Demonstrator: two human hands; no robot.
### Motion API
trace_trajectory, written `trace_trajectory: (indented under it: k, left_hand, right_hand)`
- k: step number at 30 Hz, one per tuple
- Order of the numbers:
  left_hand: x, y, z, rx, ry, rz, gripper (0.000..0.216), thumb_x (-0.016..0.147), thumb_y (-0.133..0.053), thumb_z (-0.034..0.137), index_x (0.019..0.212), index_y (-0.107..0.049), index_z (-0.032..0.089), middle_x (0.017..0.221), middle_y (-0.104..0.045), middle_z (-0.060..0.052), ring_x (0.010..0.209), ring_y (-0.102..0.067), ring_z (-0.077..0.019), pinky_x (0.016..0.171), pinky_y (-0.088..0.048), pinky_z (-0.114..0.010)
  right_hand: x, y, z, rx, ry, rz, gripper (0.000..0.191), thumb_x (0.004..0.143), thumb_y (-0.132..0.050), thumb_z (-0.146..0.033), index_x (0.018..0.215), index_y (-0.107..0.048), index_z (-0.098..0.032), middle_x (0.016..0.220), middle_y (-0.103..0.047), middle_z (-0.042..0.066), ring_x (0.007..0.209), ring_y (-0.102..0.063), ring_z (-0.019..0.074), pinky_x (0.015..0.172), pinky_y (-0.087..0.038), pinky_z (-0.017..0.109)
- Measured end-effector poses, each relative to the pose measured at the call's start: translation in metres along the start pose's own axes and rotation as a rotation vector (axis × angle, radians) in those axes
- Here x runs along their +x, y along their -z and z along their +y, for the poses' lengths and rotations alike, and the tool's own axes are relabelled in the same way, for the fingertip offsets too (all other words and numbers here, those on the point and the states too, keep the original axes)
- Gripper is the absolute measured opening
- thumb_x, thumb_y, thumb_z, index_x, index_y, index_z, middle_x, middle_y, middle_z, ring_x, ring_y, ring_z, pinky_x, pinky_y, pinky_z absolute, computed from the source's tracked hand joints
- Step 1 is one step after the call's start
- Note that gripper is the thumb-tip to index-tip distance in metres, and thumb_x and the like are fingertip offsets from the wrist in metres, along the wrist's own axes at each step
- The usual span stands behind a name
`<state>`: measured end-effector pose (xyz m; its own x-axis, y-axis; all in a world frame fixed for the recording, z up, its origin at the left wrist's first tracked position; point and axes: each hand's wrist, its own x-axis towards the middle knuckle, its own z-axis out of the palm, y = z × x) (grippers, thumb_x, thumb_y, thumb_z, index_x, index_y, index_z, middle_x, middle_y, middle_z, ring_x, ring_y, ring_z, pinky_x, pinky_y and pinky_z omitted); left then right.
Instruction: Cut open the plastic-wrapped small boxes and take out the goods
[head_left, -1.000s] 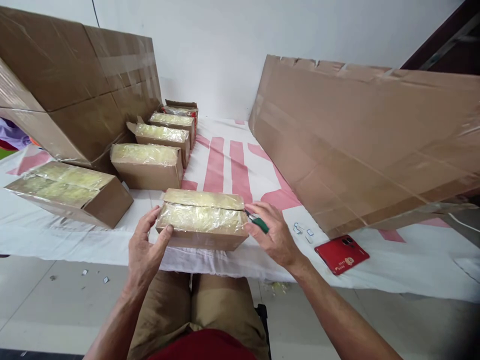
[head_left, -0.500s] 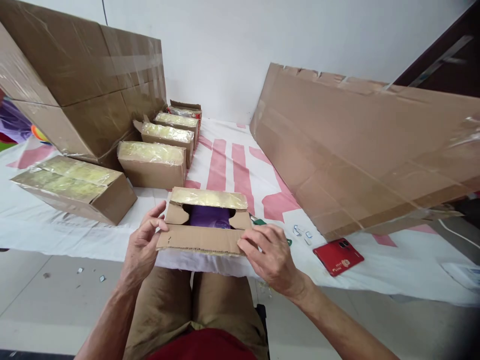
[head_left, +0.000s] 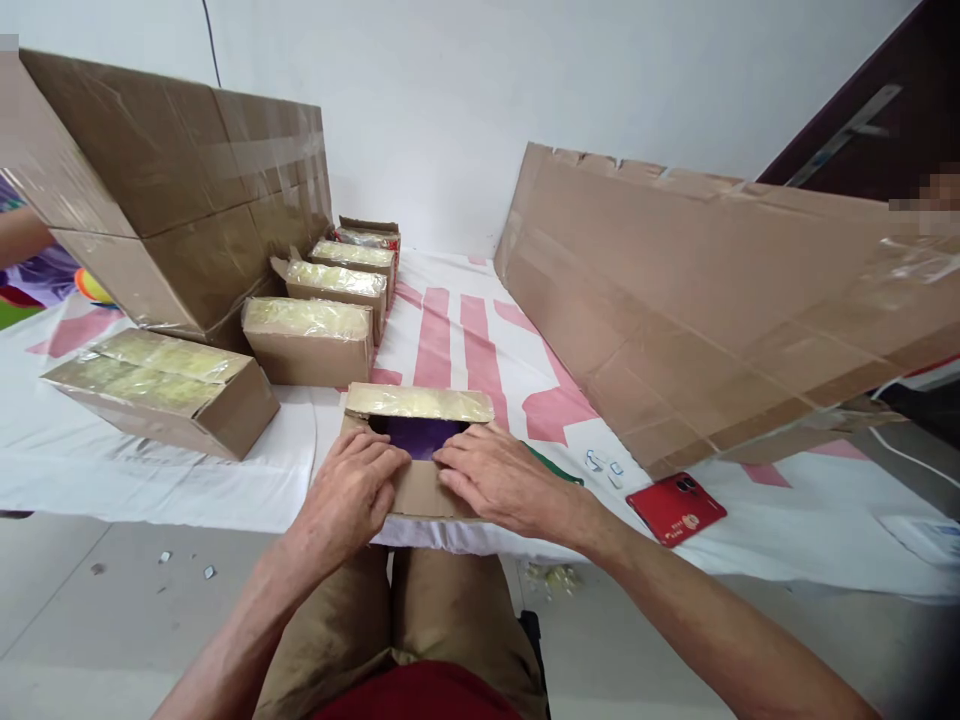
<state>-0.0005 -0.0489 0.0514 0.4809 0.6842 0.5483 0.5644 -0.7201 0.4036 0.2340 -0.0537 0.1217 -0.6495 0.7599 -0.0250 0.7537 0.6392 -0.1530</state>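
Observation:
A small cardboard box (head_left: 424,490) lies at the table's front edge before me, its top open. Something purple (head_left: 420,437) shows inside; its kind is hidden. Clear tape covers a strip along the box's far edge. My left hand (head_left: 352,485) is closed over the left end, fingertips at the opening and thumb on the front flap. On the right end my right hand (head_left: 502,475) grips in the same way, its fingers reaching to the opening. Both hands cover the side flaps. Partly behind my right hand lies a green-handled tool (head_left: 559,467).
Several taped boxes (head_left: 307,335) stand in a row at the left, beside a large wrapped carton stack (head_left: 180,180). A big cardboard sheet (head_left: 712,320) leans at the right. A red phone (head_left: 676,508) lies near small scraps (head_left: 604,465). Another person's arm (head_left: 22,238) shows at far left.
Both hands have moved inward from the front flap's corners onto the box's ends, now covering the side flaps. The arm at far left has come into view.

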Motion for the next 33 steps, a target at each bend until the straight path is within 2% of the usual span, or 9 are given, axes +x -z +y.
trace_trajectory:
  k: [2, 5, 8, 13, 18, 21, 25, 30, 33]
  left_hand:
    - [-0.005, -0.006, 0.002, 0.049, -0.005, -0.003, 0.044, 0.083, -0.049, 0.003, 0.113, -0.074, 0.023, 0.108, -0.081, -0.008, 0.115, -0.07, -0.0298, 0.112, -0.048, -0.053]
    - [-0.014, -0.011, 0.004, 0.088, -0.006, 0.006, 0.047, 0.086, -0.047, 0.003, 0.119, -0.073, 0.023, 0.115, -0.079, -0.009, 0.126, -0.067, -0.03, 0.12, -0.04, -0.056]
    - [-0.02, -0.016, 0.003, 0.091, -0.009, 0.019, 0.05, 0.086, -0.046, 0.002, 0.123, -0.071, 0.024, 0.118, -0.079, -0.009, 0.135, -0.062, -0.0307, 0.124, -0.034, -0.058]
    - [-0.026, -0.024, 0.001, 0.152, 0.038, 0.071, 0.054, 0.084, -0.049, 0.001, 0.129, -0.068, 0.025, 0.127, -0.076, -0.008, 0.14, -0.057, -0.0347, 0.126, -0.027, -0.062]
    - [-0.028, -0.028, 0.005, 0.177, 0.034, 0.093, 0.05, 0.086, -0.048, 0.001, 0.126, -0.069, 0.023, 0.126, -0.076, -0.008, 0.14, -0.057, -0.0332, 0.128, -0.026, -0.061]
    - [-0.026, -0.029, 0.005, 0.159, 0.039, 0.117, 0.05, 0.085, -0.049, 0.002, 0.125, -0.069, 0.024, 0.127, -0.076, -0.008, 0.14, -0.057, -0.0325, 0.127, -0.027, -0.06]
    - [-0.026, -0.028, 0.004, 0.145, 0.032, 0.145, 0.048, 0.084, -0.05, 0.002, 0.123, -0.069, 0.021, 0.126, -0.075, -0.01, 0.138, -0.058, -0.0322, 0.125, -0.031, -0.06]
    - [-0.023, -0.029, 0.005, 0.115, 0.026, 0.156, 0.045, 0.085, -0.051, 0.003, 0.123, -0.068, 0.022, 0.123, -0.074, -0.01, 0.136, -0.059, -0.0308, 0.125, -0.033, -0.059]
    - [-0.027, -0.024, 0.009, 0.063, 0.059, 0.255, 0.045, 0.089, -0.057, 0.009, 0.131, -0.064, 0.025, 0.141, -0.065, -0.012, 0.146, -0.05, -0.0313, 0.126, -0.033, -0.058]
  right_hand:
    - [0.009, 0.003, -0.005, -0.044, -0.015, -0.061, 0.032, 0.109, -0.048, -0.032, 0.119, -0.073, -0.015, 0.124, -0.074, 0.016, 0.112, -0.068, 0.0303, 0.099, -0.048, 0.048]
    - [0.02, 0.004, 0.001, -0.117, -0.085, 0.069, 0.041, 0.108, -0.049, -0.034, 0.14, -0.063, -0.012, 0.155, -0.056, 0.022, 0.134, -0.058, 0.0357, 0.108, -0.047, 0.053]
    - [0.035, 0.001, 0.022, -0.13, -0.143, 0.1, 0.051, 0.105, -0.055, -0.031, 0.151, -0.053, -0.011, 0.166, -0.044, 0.023, 0.148, -0.046, 0.037, 0.117, -0.04, 0.054]
    - [0.052, -0.007, 0.054, -0.029, -0.158, 0.012, 0.058, 0.1, -0.062, -0.028, 0.155, -0.05, -0.014, 0.161, -0.052, 0.017, 0.146, -0.049, 0.0348, 0.121, -0.036, 0.054]
    - [0.045, -0.002, 0.044, -0.085, -0.059, 0.089, 0.04, 0.097, -0.065, -0.023, 0.136, -0.067, -0.015, 0.153, -0.059, 0.019, 0.136, -0.057, 0.0351, 0.113, -0.043, 0.052]
    - [0.05, 0.002, 0.035, -0.124, 0.018, -0.095, 0.035, 0.095, -0.067, -0.021, 0.13, -0.07, -0.017, 0.133, -0.072, 0.015, 0.122, -0.066, 0.0325, 0.104, -0.047, 0.047]
    - [0.071, 0.003, 0.034, -0.155, 0.008, -0.327, 0.055, 0.09, -0.074, -0.026, 0.143, -0.062, -0.017, 0.132, -0.073, 0.016, 0.122, -0.069, 0.0324, 0.098, -0.05, 0.042]
    - [0.087, 0.0, 0.03, -0.227, 0.015, -0.403, 0.05, 0.094, -0.069, -0.025, 0.142, -0.062, -0.012, 0.126, -0.074, 0.02, 0.117, -0.071, 0.0334, 0.094, -0.051, 0.042]
    - [0.088, -0.002, 0.026, -0.293, 0.014, -0.424, 0.046, 0.096, -0.068, -0.026, 0.139, -0.063, -0.009, 0.124, -0.074, 0.022, 0.115, -0.072, 0.0346, 0.093, -0.052, 0.043]
